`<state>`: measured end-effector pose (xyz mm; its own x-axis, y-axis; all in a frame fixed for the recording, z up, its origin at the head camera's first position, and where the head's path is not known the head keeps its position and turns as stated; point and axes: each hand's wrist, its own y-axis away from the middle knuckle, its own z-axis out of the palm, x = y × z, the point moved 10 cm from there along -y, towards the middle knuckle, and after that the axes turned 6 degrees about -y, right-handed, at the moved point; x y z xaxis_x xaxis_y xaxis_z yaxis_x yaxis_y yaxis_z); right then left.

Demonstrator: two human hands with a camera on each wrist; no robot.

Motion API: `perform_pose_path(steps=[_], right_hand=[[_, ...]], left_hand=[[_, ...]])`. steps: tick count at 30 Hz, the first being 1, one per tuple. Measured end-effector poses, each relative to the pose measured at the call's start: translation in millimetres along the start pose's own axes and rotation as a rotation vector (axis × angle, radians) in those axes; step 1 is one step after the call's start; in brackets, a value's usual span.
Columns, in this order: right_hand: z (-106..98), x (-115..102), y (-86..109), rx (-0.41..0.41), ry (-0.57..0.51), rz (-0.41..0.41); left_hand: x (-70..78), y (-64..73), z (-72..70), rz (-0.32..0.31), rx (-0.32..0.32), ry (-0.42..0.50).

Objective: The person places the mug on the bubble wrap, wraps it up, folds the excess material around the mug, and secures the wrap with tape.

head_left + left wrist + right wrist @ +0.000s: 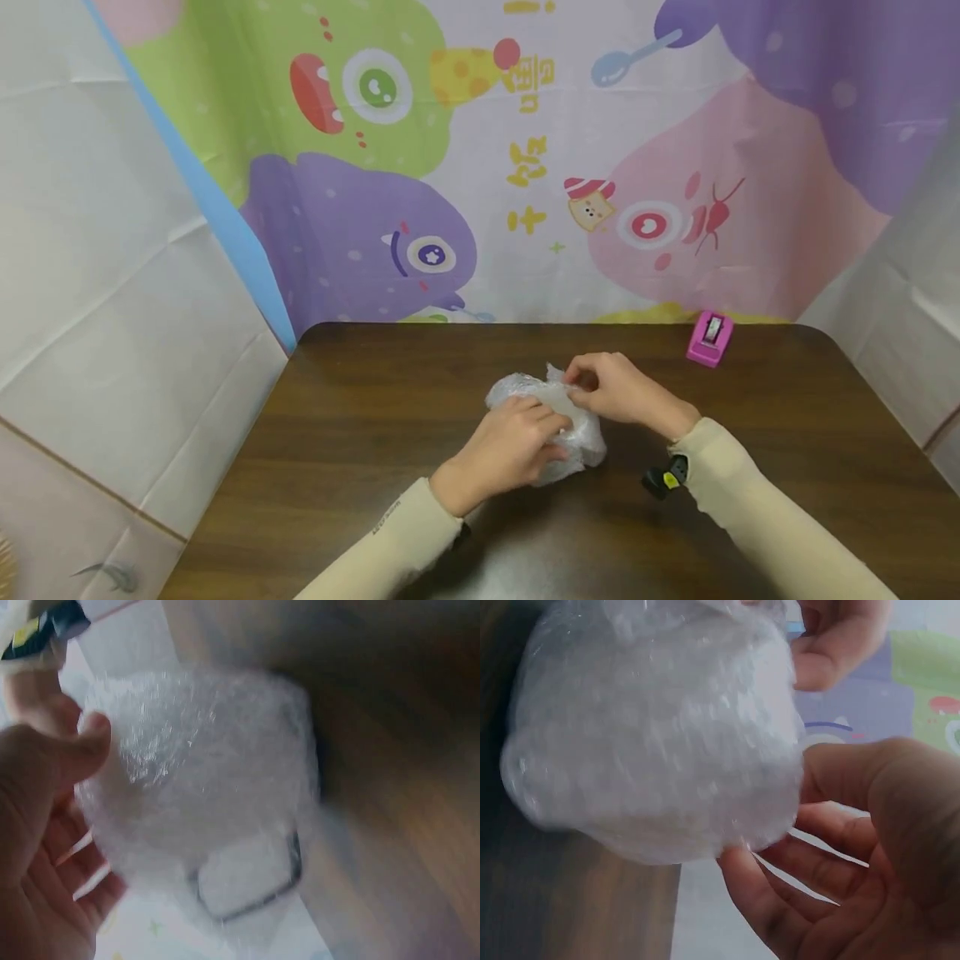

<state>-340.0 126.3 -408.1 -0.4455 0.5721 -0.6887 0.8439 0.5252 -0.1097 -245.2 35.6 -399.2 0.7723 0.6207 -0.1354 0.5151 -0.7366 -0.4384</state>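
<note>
A bundle in clear bubble wrap (588,435) is between both hands near the middle of the table. My left hand (502,442) grips its near left side, fingers bent over the top. On the far right side, my right hand (618,392) pinches the wrap between thumb and fingers. The left wrist view shows the bundle (202,750) with a dark, loop-shaped outline (297,862) at its lower end; what this is cannot be told. In the right wrist view the wrapped bundle (652,735) looks rounded and pale, its contents hidden by the plastic.
A pink tape dispenser (710,337) stands at the back right of the dark wooden table (360,417). Behind the table hangs a cartoon-printed cloth (517,275). Pale panels (112,250) flank it on both sides.
</note>
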Motion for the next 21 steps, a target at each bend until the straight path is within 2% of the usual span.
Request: perform_pose_path(steps=[3, 8, 14, 21], right_hand=[[-1.5, -2.9, 7.5, -0.008, 0.008, -0.014], [-1.2, -11.9, 20.8, -0.008, 0.055, -0.072], [2.5, -28.6, 33.0, -0.036, 0.109, -0.157], [6.3, -40.7, 40.8, -0.039, 0.125, -0.166]], left_hand=[[-5.1, 2.7, -1.2, 0.048, -0.029, 0.061], [-13.6, 6.3, -3.1, 0.09, -0.058, 0.132], [-23.4, 7.9, 0.6, 0.097, -0.138, 0.198], [-33.2, 10.1, 0.1, 0.113, -0.17, 0.234]])
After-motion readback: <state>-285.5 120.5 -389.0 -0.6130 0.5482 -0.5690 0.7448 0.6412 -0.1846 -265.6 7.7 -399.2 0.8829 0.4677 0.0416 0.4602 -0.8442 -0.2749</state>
